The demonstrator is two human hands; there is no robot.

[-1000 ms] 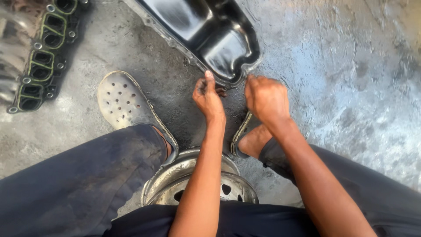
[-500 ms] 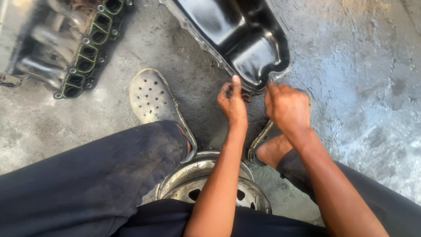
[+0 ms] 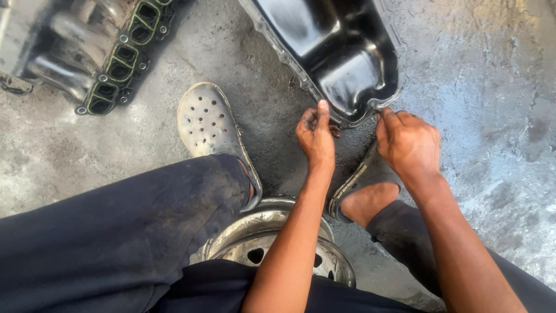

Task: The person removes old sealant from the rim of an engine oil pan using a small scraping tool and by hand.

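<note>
A black metal oil pan (image 3: 301, 26) lies open side up on the concrete floor in front of me. My left hand (image 3: 315, 136) touches its near rim with the fingertips, fingers curled; whether it pinches anything small is hidden. My right hand (image 3: 408, 142) grips the near corner of the pan's rim. Both forearms reach forward between my knees.
A grey intake manifold (image 3: 87, 52) with green-ringed ports lies at the upper left. My feet wear pale perforated clogs (image 3: 208, 124). I sit on a steel wheel rim (image 3: 272, 237). Dark trousers cover my legs. Stained concrete floor (image 3: 492, 87) spreads to the right.
The view has shifted, so the pan, manifold and clog sit further right and lower in frame. Both hands stay at the pan's near rim, the right now closed on the corner.
</note>
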